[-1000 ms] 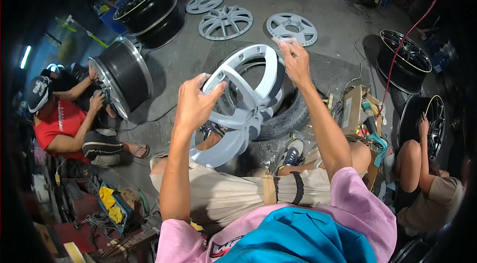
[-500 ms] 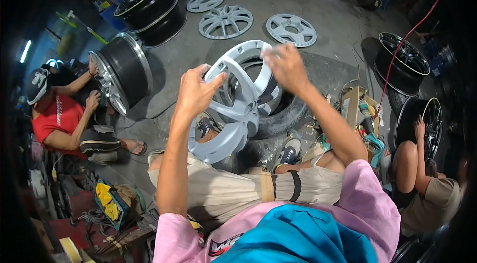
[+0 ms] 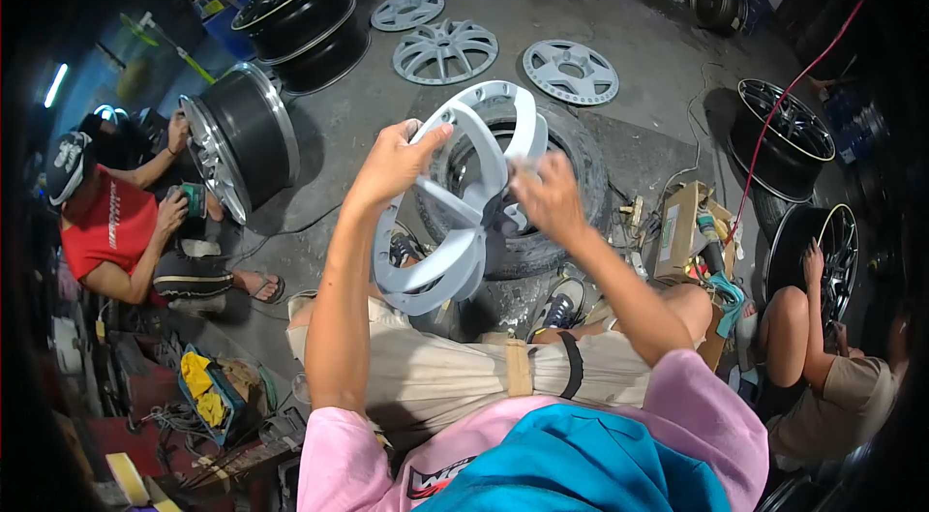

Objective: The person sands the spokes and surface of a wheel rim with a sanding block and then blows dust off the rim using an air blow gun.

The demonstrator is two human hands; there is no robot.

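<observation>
Over a tire (image 3: pixel 586 164) lying flat on the floor (image 3: pixel 658 139), grey wheel face (image 3: pixel 455 202) is held up tilted, in front of the wearer's lap, spokes and hub lit from above. Left hand (image 3: pixel 397 162) is closed on its upper-left rim, thumb on the near side, fingers mostly hidden behind. Right hand (image 3: pixel 550 191) is at the right side of the spokes, fingers curled and blurred; can't tell whether it touches the part or has anything in it. Beyond the tire, three more faces lie flat on the floor: small disc (image 3: pixel 407 11), multi-spoke disc (image 3: pixel 445 45), five-spoke disc (image 3: pixel 550 65). Off to the left, person in a red shirt (image 3: pixel 116 226) has a green hand tool (image 3: pixel 194 199) close to a tipped-up wheel (image 3: pixel 247 135). Near the right knee: cardboard box (image 3: pixel 680 233) with tools. Far right, second person (image 3: pixel 842 396) has a hand on a black wheel (image 3: pixel 789 256).
</observation>
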